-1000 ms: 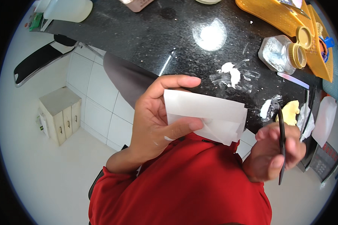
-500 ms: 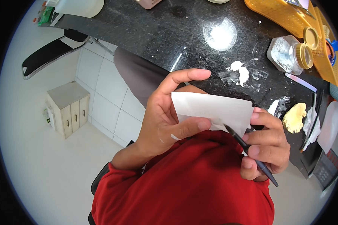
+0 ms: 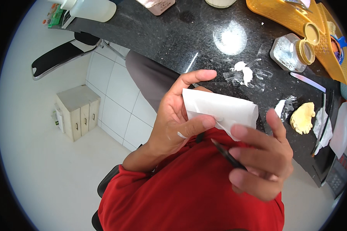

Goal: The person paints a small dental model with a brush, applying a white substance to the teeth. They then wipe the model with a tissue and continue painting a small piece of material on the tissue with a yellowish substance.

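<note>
In my left hand (image 3: 173, 121), white paper (image 3: 219, 107) is pinched under the thumb, with the index finger raised above its top edge. The sheet curls at its right end and has a crease near my thumb. A slim dark tool with a pointed tip (image 3: 228, 154) sits in my right hand (image 3: 262, 159), its tip below the paper. The fingers of that hand are blurred, and its index finger points up. Part of the tool is hidden behind them. A white smear marks my left thumb's base.
Black speckled worktop (image 3: 169, 42) bears white paste smears (image 3: 243, 73), a round white patch (image 3: 230, 37), an open clear jar (image 3: 291, 52), a yellow dental cast (image 3: 302, 118), a brush on tissue (image 3: 323, 129) and orange racks (image 3: 272, 11). A white bottle (image 3: 92, 9) stands far left.
The tool's tip has come off the paper and dropped down and left. My right hand's fingers have shifted, the index finger lifting away. The paper is more bent along its lower edge.
</note>
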Demonstrator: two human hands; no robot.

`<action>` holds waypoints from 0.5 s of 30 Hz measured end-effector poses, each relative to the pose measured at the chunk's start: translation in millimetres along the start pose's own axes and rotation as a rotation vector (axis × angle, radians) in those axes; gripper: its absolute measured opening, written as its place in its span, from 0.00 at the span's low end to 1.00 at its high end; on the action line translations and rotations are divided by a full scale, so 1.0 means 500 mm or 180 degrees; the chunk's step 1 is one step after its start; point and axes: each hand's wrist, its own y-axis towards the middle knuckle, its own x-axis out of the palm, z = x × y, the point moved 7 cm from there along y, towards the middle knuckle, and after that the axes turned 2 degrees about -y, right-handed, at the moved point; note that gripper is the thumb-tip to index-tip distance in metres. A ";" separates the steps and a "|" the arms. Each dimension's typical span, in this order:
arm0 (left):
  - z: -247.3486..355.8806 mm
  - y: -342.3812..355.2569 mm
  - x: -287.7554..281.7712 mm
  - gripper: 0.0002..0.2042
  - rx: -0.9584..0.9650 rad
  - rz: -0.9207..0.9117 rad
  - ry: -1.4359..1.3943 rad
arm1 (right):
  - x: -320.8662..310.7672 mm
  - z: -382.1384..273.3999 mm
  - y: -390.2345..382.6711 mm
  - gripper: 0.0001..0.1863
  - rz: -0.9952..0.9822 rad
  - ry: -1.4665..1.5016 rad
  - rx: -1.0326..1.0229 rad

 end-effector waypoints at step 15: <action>-0.019 0.003 0.018 0.35 -0.0361 -0.0026 -0.0509 | -0.007 0.053 -0.019 0.08 0.0020 0.0910 0.0758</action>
